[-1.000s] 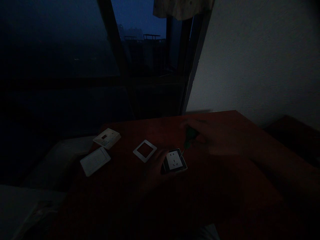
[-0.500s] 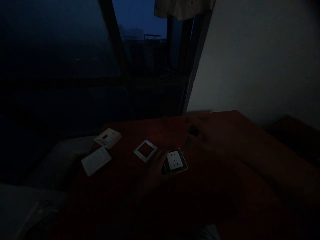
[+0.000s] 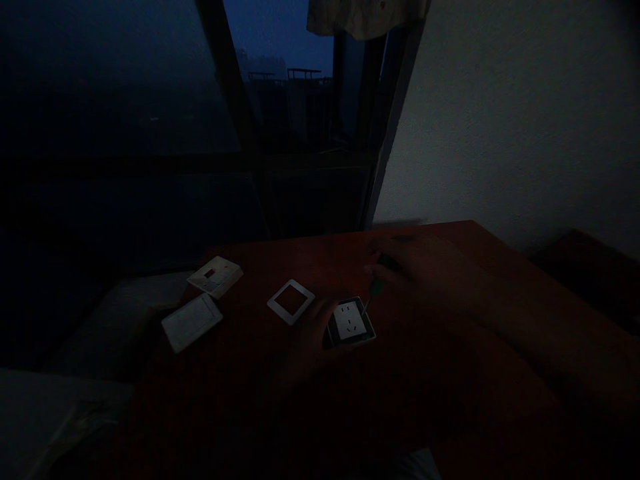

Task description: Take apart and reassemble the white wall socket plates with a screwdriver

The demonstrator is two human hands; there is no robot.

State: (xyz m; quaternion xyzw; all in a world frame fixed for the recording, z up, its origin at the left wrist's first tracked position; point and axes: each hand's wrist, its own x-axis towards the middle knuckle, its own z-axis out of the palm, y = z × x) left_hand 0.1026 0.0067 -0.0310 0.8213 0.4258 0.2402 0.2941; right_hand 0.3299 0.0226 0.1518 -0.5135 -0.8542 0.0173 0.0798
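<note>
On the red table a white wall socket (image 3: pixel 349 321) with several slots sits in its box, its dark surround exposed. My left hand (image 3: pixel 313 337) is closed around the socket's left side, fingers at the far edge and thumb at the near one. In my right hand (image 3: pixel 407 263) is a screwdriver (image 3: pixel 375 288) with a dark and green handle, gripped from above. The screwdriver leans, its thin shaft reaching the socket's right edge; the very tip is too dark to make out. A white square frame (image 3: pixel 291 302) lies flat just left of the socket.
A white box with a small opening (image 3: pixel 216 276) and a pale rectangular plate (image 3: pixel 192 323) lie on the table's (image 3: pixel 340 250) left side. Behind the table stands a dark window (image 3: pixel 300 160), with a pale wall (image 3: pixel 510 120) to the right. The room is very dim.
The fingers of my right hand have shifted slightly around the screwdriver handle. My left hand and the socket stay in the same place.
</note>
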